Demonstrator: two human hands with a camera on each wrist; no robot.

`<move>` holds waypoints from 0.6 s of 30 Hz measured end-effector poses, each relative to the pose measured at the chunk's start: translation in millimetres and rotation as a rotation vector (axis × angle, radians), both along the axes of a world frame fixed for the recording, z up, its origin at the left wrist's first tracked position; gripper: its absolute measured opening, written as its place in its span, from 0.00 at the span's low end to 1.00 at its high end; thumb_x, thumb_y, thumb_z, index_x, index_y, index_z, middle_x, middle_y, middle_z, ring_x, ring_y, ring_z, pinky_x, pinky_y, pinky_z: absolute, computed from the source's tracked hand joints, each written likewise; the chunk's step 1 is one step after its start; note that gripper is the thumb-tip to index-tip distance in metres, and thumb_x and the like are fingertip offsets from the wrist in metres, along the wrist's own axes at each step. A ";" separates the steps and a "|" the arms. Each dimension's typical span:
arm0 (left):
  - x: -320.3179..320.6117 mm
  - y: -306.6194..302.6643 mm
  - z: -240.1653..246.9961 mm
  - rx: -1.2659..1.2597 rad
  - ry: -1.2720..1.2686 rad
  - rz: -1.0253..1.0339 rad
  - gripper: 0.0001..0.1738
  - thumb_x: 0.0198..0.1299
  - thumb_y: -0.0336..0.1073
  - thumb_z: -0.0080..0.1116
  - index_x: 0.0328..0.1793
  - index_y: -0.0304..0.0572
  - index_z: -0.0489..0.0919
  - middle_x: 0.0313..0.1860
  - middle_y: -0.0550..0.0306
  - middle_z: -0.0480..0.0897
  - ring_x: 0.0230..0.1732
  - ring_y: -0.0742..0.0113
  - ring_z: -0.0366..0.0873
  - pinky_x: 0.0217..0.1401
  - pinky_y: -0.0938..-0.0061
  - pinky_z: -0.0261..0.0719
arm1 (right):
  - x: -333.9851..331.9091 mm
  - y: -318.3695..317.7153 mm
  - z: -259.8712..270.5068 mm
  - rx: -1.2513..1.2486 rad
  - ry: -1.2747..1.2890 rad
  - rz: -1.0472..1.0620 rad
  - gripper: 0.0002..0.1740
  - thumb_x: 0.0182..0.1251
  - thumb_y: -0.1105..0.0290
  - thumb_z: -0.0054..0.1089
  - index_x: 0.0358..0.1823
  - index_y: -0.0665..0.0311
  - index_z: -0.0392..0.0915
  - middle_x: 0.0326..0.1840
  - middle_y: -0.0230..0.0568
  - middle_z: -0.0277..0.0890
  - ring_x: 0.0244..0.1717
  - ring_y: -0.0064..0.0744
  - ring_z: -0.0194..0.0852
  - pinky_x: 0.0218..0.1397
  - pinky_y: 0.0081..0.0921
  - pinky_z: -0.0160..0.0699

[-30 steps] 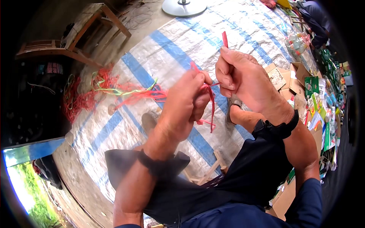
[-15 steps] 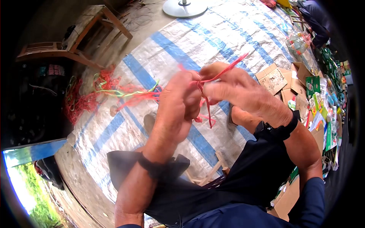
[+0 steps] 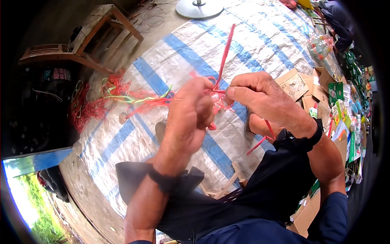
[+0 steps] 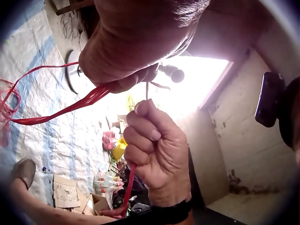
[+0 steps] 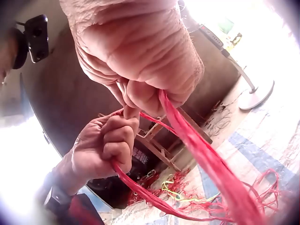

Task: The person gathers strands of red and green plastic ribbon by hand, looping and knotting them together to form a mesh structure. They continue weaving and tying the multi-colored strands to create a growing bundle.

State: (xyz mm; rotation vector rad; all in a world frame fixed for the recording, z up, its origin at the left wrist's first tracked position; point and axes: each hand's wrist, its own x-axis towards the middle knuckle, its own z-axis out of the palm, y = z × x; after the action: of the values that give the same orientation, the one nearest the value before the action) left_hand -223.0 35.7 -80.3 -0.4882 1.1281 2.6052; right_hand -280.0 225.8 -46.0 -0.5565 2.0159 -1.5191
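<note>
Head view: red twine (image 3: 222, 61) is pinched by the left grip (image 3: 191, 114) and right grip (image 3: 264, 99), fingers curled, nearly touching, above a striped tarp (image 3: 260, 36). Left wrist view: the twine is clasped inside the right grip's fist. Right wrist view: strands are seen trailing below both grips.

Left hand (image 3: 191, 112) and right hand (image 3: 266, 97) meet above the mat (image 3: 260, 36), twine (image 3: 226, 55) between them. On the mat's edge a twine heap (image 3: 87, 106) sits at 9 o'clock; wooden bench (image 3: 99, 20) at 11, fan base (image 3: 199, 8) at 12, cardboard (image 3: 294, 83) at 3.
</note>
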 end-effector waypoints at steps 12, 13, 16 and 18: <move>-1.8 -14.8 10.1 -0.078 0.022 0.096 0.11 0.76 0.44 0.49 0.46 0.47 0.76 0.17 0.76 0.56 0.16 0.83 0.47 0.18 0.81 0.44 | -12.8 25.9 0.3 0.106 -0.068 -0.184 0.13 0.71 0.68 0.51 0.31 0.66 0.80 0.15 0.15 0.54 0.15 0.07 0.43 0.18 0.16 0.39; -1.9 -15.8 10.9 -0.130 0.033 0.077 0.12 0.77 0.45 0.48 0.48 0.46 0.76 0.17 0.76 0.56 0.16 0.83 0.47 0.18 0.81 0.44 | -13.2 27.4 -0.6 0.101 -0.110 -0.148 0.13 0.71 0.68 0.50 0.32 0.66 0.81 0.15 0.16 0.54 0.16 0.08 0.44 0.18 0.16 0.40; -2.5 -13.7 17.7 -0.175 0.020 0.044 0.13 0.77 0.45 0.47 0.50 0.46 0.77 0.17 0.75 0.56 0.16 0.82 0.47 0.18 0.81 0.44 | -20.5 27.7 -3.4 0.114 -0.193 -0.025 0.13 0.71 0.70 0.48 0.40 0.68 0.82 0.19 0.21 0.65 0.21 0.10 0.58 0.23 0.15 0.56; -2.2 -12.0 19.1 -0.166 -0.004 0.027 0.14 0.77 0.46 0.47 0.51 0.46 0.77 0.17 0.75 0.55 0.16 0.82 0.47 0.18 0.82 0.44 | -18.1 21.0 -9.1 0.101 -0.088 -0.078 0.13 0.71 0.69 0.49 0.42 0.69 0.82 0.23 0.25 0.70 0.26 0.15 0.66 0.29 0.17 0.64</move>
State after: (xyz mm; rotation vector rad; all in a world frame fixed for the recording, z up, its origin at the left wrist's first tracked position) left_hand -225.2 23.7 -61.2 -0.5466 1.3523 2.5439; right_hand -298.1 246.8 -55.1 -0.3677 2.0542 -1.4509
